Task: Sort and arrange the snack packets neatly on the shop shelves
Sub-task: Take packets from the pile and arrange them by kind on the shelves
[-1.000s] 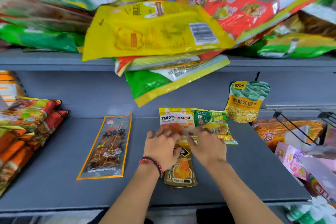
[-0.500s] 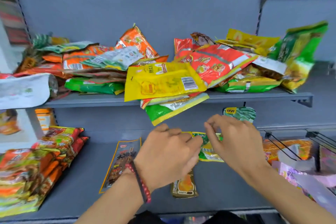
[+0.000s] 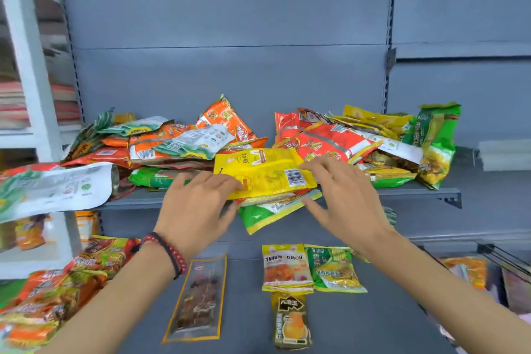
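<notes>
- Head view: our left hand [image 3: 198, 210] rests its loosely stretched fingers [image 3: 207, 184] on the lower left corner of a yellow packet [image 3: 264, 175]. The thumb lies apart below the packet's edge, and we see nothing pinched.
- Our right hand [image 3: 344, 201] is spread wide at the packet's right end, forefinger tip at its right edge; whether it touches, we cannot tell.
- We find the yellow packet barcode side up on top of a heap of snack packets [image 3: 172, 146], near the middle of the upper shelf [image 3: 416, 194] and jutting over its front edge.
- Just beneath it a green packet [image 3: 258, 217] hangs over the same front edge.
- Behind the right hand a red packet [image 3: 324, 141] lies on the heap, and at the shelf's right end a green and yellow packet [image 3: 436, 146] leans tilted.
- A red bead bracelet [image 3: 169, 253] circles our left wrist.
- Towards the back of the lower shelf [image 3: 247, 333], a small yellow packet [image 3: 287, 267] and a small green packet [image 3: 334, 270] sit side by side, touching.
- A dark packet [image 3: 291, 322] lies just in front of the small yellow packet.
- A long clear packet [image 3: 201, 299] lies to their left, apart from them.
- At the lower shelf's left edge we see a stack of orange and red packets [image 3: 57, 302].
</notes>
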